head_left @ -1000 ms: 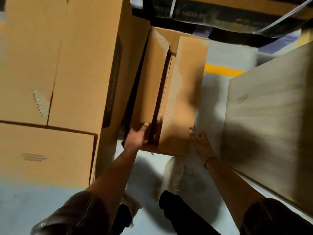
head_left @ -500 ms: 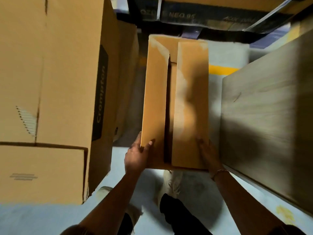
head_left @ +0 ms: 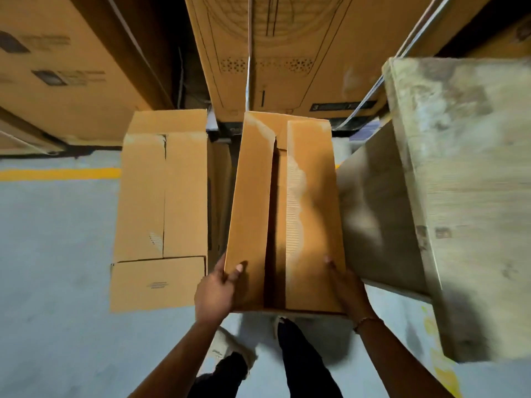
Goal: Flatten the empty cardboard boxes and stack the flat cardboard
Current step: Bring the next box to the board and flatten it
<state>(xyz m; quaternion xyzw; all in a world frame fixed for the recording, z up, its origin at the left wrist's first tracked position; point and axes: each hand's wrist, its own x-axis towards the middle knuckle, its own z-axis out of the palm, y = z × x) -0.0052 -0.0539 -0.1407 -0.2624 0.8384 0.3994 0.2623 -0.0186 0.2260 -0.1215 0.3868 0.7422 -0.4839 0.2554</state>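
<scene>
I hold a long brown cardboard box (head_left: 310, 214) in front of me above the floor, its two top flaps slightly apart with a dark gap between them. My left hand (head_left: 215, 291) grips the near left corner, thumb on top of the flap. My right hand (head_left: 344, 285) holds the near right side, fingers against the box wall. A second upright cardboard box (head_left: 161, 202) stands on the floor just to the left, flaps closed.
A large pale wooden-looking crate (head_left: 459, 196) stands close on the right. Big printed cartons (head_left: 287, 53) are stacked behind, and more cartons (head_left: 57, 81) at the back left. Grey floor with a yellow line (head_left: 57, 173) lies to the left. My feet are below the box.
The held box has come out from between the stacks toward me and risen. My left hand shifted onto its near left corner, and the view swung right so the left box appears farther off.
</scene>
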